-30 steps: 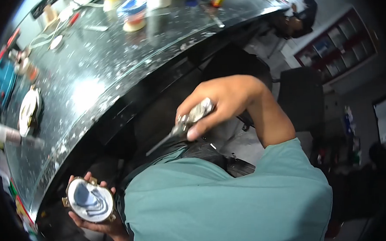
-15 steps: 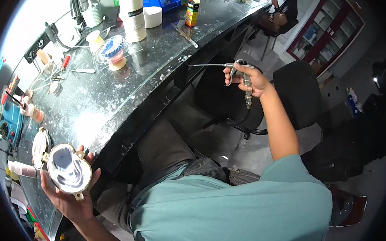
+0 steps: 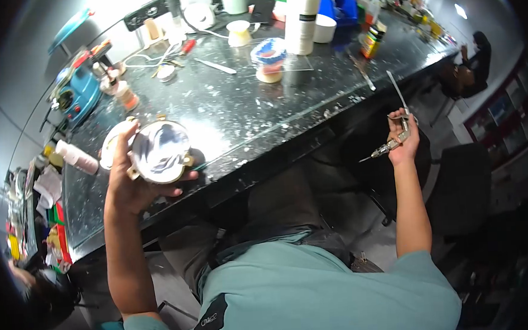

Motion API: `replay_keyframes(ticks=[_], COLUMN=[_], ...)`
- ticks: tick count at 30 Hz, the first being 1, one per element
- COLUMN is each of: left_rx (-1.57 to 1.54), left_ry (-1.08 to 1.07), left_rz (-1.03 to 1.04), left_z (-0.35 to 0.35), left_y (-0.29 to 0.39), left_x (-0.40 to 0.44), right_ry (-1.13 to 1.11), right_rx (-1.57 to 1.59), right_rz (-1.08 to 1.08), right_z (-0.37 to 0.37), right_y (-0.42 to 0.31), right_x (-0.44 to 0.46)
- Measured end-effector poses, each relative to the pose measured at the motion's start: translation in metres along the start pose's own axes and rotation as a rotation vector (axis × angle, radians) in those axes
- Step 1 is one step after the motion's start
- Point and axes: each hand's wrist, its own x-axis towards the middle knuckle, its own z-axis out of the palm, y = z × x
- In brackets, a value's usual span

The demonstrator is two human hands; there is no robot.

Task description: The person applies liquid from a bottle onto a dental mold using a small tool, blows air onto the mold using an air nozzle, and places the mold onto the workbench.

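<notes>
My left hand (image 3: 128,187) is wrapped round a round metal flask half (image 3: 160,151) filled with white and greyish plaster. Its open face is turned up toward me, above the bench's front edge. Just behind it, partly covered by my fingers, lies a second round flask part (image 3: 109,147). Out to the right, my right hand (image 3: 406,144) grips a metal air blow gun (image 3: 388,146) by its body. The gun's long thin nozzle points up and slightly left, past the bench edge. No hose shows on its lower end.
On the dark speckled bench (image 3: 226,119) stand a large white bottle (image 3: 301,22), a blue-rimmed dental model (image 3: 269,60), a pink bottle (image 3: 77,157) and a teal machine (image 3: 81,94). A knife (image 3: 216,66) lies behind. Black chairs (image 3: 459,181) and a seated person (image 3: 471,67) are at right.
The view has swung left. My left hand has lifted the flask half and tilted it. My right hand has turned the blow gun, its nozzle going from pointing left to pointing upward.
</notes>
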Motion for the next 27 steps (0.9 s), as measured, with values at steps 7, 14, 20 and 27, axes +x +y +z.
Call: replay_keyframes(ticks=[7, 14, 20, 27], left_rx=[-0.007, 0.111, 0.521, 0.954], left_ry=[0.106, 0.185, 0.497, 0.535], left_rz=[0.001, 0.01, 0.162, 0.277], left_z=[0.009, 0.001, 0.006, 0.003], left_y=[0.005, 0.006, 0.003, 0.017], left_x=[0.01, 0.016, 0.025, 0.053], right_ry=[0.365, 0.183, 0.562, 0.311], right_rx=[-0.052, -0.264, 0.058, 0.07], right_rz=[-0.245, -0.263, -0.234, -0.035], right_z=[0.045, 0.02, -0.063, 0.005], right_y=[0.042, 0.013, -0.026, 0.015], right_x=[0.004, -0.005, 0.012, 0.004])
